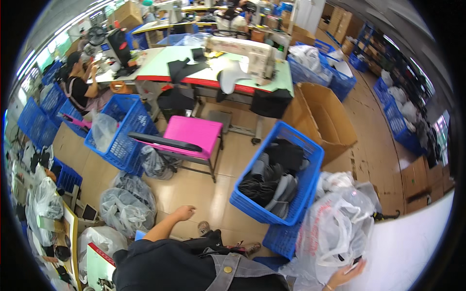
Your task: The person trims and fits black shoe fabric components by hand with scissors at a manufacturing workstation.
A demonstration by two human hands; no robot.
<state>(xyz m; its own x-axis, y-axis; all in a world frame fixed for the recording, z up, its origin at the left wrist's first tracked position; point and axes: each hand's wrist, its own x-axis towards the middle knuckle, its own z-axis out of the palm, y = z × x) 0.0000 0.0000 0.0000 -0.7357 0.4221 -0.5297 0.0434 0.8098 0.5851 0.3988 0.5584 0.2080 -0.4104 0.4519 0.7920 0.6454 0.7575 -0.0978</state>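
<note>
Head view showed the right hand (pixel 345 275) grasping a small dark object beside a white plastic bag (pixel 335 233), the left hand (pixel 184 212) hanging released.

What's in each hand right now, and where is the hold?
The right hand touches the lower side of a clear plastic bag; whether it grips cannot be told. The left hand hangs free, holding nothing.

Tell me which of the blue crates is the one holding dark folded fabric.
The blue crate right of the pink chair holds black and grey fabric. The crate left of the chair holds only a clear plastic bag.
</note>
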